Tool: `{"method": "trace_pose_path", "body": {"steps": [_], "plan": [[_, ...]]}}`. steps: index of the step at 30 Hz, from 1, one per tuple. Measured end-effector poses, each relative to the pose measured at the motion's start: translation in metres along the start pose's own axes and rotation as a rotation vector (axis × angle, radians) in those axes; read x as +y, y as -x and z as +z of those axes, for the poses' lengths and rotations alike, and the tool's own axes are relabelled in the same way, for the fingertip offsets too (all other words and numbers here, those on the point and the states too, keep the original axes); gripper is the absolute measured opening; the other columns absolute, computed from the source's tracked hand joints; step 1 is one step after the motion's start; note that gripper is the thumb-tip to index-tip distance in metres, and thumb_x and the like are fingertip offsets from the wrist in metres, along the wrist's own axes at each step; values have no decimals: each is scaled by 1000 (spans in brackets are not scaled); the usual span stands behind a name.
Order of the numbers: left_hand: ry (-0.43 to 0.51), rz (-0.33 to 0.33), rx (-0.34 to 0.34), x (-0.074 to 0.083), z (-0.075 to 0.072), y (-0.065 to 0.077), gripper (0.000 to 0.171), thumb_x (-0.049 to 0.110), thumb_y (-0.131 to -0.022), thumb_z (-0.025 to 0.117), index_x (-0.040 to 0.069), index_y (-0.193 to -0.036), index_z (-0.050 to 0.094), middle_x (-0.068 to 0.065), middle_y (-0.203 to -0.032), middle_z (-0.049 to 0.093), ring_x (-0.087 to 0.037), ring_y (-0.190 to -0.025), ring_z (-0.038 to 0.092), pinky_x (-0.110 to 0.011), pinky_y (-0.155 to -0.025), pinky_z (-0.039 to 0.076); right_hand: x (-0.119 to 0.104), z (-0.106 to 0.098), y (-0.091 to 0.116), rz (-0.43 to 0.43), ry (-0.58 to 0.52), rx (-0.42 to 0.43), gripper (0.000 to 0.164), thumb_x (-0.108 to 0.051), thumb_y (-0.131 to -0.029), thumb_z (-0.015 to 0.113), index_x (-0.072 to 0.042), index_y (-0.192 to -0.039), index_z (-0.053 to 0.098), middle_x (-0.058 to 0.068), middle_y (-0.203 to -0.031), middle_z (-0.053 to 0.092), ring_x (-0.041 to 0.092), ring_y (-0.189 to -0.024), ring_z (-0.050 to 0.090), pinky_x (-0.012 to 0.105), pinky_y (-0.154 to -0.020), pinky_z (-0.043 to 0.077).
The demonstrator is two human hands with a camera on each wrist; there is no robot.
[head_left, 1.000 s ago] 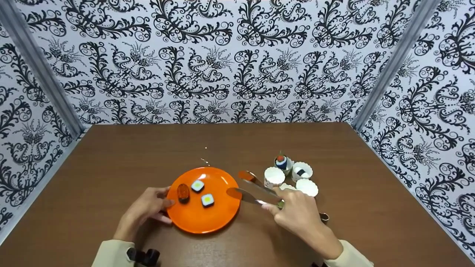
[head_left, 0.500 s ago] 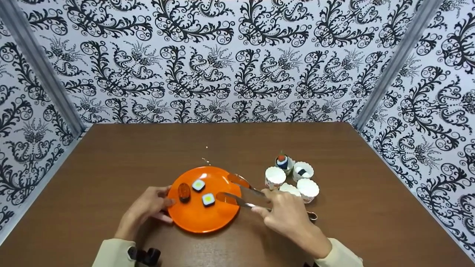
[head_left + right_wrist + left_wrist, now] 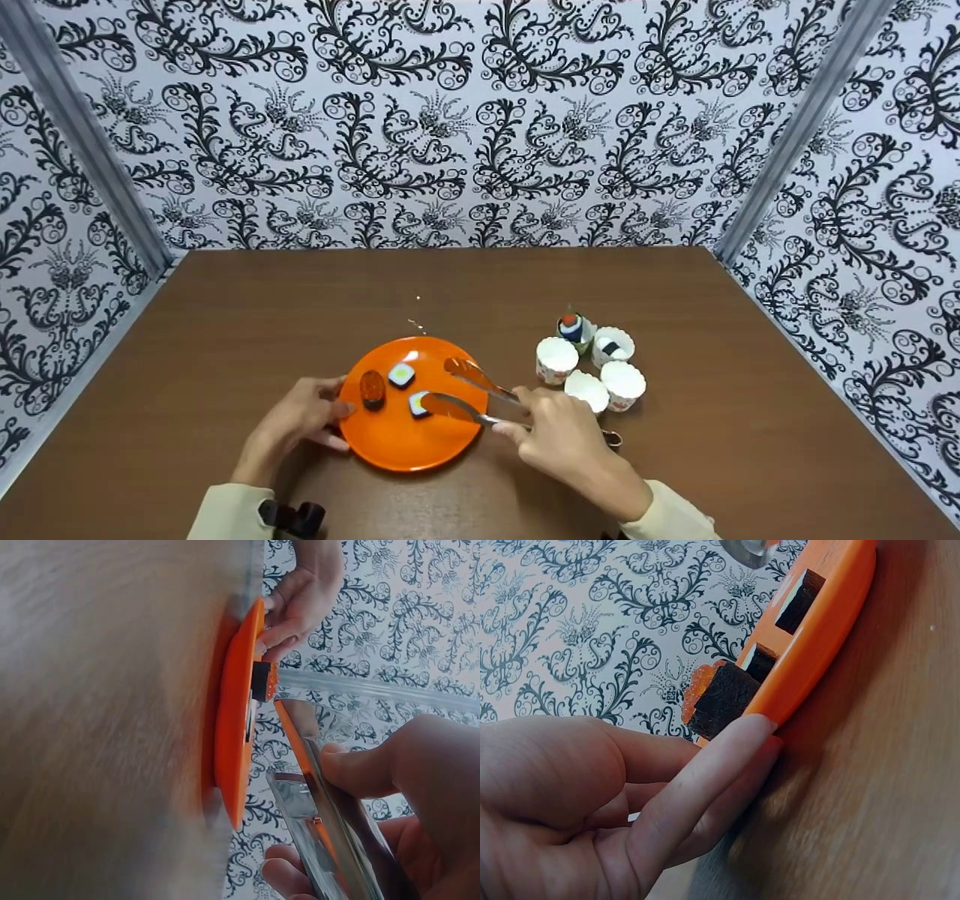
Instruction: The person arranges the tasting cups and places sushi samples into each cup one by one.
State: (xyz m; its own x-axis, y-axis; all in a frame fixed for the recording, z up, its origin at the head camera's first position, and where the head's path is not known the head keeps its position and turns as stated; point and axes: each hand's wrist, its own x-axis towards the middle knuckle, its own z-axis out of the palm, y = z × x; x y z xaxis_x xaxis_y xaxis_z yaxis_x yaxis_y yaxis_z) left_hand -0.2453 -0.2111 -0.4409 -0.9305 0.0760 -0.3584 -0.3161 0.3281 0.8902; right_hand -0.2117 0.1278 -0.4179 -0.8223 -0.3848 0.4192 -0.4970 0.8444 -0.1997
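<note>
My left hand (image 3: 300, 412) pinches the near-left rim of an orange plate (image 3: 409, 448); in the left wrist view, fingertips show at the plate's edge. On the plate lie a roe-topped sushi piece (image 3: 372, 388) with a dark wrap and two square maki rolls, one farther back (image 3: 401, 375) and one nearer the middle (image 3: 416, 405). My right hand (image 3: 559, 435) grips metal tongs (image 3: 341, 817), thumb on one arm and fingers on the other. Their arms are spread over the plate's right half, nothing between the tips. The lower tip overlaps the nearer maki roll in the head view.
Right of the plate stand several white paper cups (image 3: 556, 360). The back cup holds a sushi piece with a red-orange top (image 3: 570, 324); another holds a white piece with a dark band (image 3: 611, 348). Small light specks lie behind the plate. Patterned walls (image 3: 435, 150) enclose the brown table (image 3: 262, 315).
The right hand has moved left with the spread tongs, from beside the cups to over the plate, near the nearer maki roll. The left hand and plate stay put.
</note>
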Motion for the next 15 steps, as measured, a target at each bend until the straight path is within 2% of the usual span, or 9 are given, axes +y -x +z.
{"method": "trace_pose_path", "body": {"steps": [3, 9, 15], "plan": [[9, 8, -12, 0, 0, 0, 62, -1, -96, 58, -5, -153, 34, -35, -137, 52, -23, -79, 71, -37, -62, 65, -1, 2, -1, -25, 3, -6, 35, -42, -82, 78, -10, -96, 70, 2, -71, 65, 19, -62, 62, 36, -47, 46], [7, -7, 3, 0, 1, 1, 60, 0, -96, 59, -3, -152, 37, -34, -134, 56, -23, -75, 72, -36, -62, 64, 0, 2, -4, -42, -35, -25, 37, -40, -84, 77, -6, -96, 68, 4, -70, 63, 17, -59, 57, 33, -47, 44], [7, -13, 6, 1, 1, 1, 61, 0, -96, 59, -4, -152, 36, -35, -133, 56, -23, -75, 72, -36, -62, 64, -1, 4, -5, -66, -53, -67, 42, -39, -85, 77, -2, -104, 69, 8, -77, 67, 21, -66, 63, 36, -53, 52]]}}
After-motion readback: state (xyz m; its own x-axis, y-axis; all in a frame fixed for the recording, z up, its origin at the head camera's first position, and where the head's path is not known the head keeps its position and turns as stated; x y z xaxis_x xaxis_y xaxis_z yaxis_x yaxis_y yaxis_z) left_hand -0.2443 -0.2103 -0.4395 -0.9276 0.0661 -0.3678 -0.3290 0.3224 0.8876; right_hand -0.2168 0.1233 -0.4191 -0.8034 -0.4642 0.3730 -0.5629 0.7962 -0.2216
